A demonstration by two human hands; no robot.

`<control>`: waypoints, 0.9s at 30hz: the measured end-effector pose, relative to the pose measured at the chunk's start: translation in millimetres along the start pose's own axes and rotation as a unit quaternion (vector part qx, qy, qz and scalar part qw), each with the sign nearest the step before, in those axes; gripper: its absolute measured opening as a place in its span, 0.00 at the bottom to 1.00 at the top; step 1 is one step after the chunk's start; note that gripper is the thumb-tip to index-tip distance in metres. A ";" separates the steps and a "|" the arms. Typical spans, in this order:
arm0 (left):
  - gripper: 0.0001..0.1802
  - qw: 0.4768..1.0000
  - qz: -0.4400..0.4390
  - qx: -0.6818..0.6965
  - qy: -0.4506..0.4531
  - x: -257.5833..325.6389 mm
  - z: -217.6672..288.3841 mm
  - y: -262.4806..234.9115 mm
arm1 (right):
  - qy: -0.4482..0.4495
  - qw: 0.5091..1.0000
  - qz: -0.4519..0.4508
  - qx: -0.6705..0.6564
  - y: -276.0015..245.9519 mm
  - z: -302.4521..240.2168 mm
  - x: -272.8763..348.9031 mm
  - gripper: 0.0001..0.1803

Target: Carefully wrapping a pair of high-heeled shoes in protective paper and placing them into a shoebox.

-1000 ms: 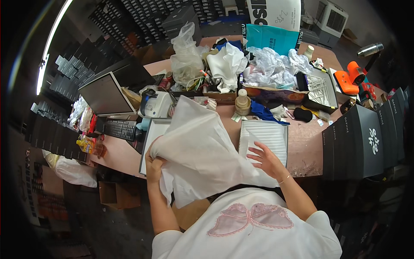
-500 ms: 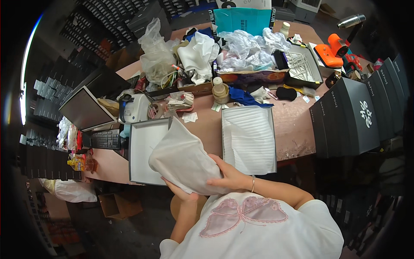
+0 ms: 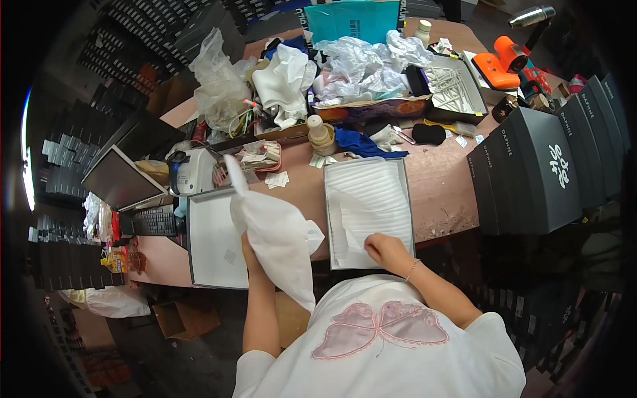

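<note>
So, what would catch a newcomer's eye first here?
Probably the white bundle held up in the left hand, while the right hand is over ribbed white sheeting in an open box. Then the bright orange device at back right, and the dark boxes nearer on the right.

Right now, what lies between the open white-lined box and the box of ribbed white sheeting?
In the head view, pink tabletop lies between them; the loose white sheet in the left hand hides part of it.
</note>
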State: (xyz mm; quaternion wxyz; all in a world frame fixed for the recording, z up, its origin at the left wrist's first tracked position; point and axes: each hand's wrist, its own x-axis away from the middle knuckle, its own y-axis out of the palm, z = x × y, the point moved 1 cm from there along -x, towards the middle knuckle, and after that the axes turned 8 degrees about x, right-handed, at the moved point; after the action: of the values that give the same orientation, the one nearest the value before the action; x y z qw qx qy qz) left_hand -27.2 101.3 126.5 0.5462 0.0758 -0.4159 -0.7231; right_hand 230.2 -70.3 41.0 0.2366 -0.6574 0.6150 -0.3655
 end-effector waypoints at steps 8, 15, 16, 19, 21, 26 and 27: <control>0.33 0.987 -0.022 0.056 -0.148 -60.8 -49.7 57.8 | -0.078 0.987 -0.040 0.135 -19.8 -32.3 -17.9 0.14; 0.31 0.992 -0.004 0.013 -0.127 -47.1 -29.1 55.6 | -0.081 0.984 0.014 0.156 45.2 15.4 -50.8 0.10; 0.31 0.993 0.006 0.001 -0.116 -45.3 -25.2 49.7 | -0.075 0.994 0.028 0.079 30.2 12.6 -50.5 0.10; 0.29 0.994 0.018 -0.009 -0.106 -37.5 -19.6 37.9 | 0.012 0.978 0.115 -0.172 -39.4 12.1 -17.4 0.12; 0.29 0.990 0.018 -0.013 -0.138 -44.0 -35.3 39.7 | 0.119 0.889 0.293 -0.331 -69.8 36.5 25.7 0.16; 0.32 0.969 0.018 -0.062 -0.239 -85.8 -138.9 81.3 | 0.140 0.808 0.438 -0.369 -113.9 96.9 102.6 0.25; 0.32 0.960 0.035 -0.068 -0.270 -97.1 -170.0 81.4 | 0.151 0.801 0.429 -0.389 -114.5 96.8 111.2 0.26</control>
State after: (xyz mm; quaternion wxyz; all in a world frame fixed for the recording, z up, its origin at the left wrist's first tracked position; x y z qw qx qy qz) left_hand 165.9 91.2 39.5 0.4426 -0.1743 -0.4999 -0.7238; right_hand 375.1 -177.8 89.0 -0.0023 -0.2997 0.9526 -0.0519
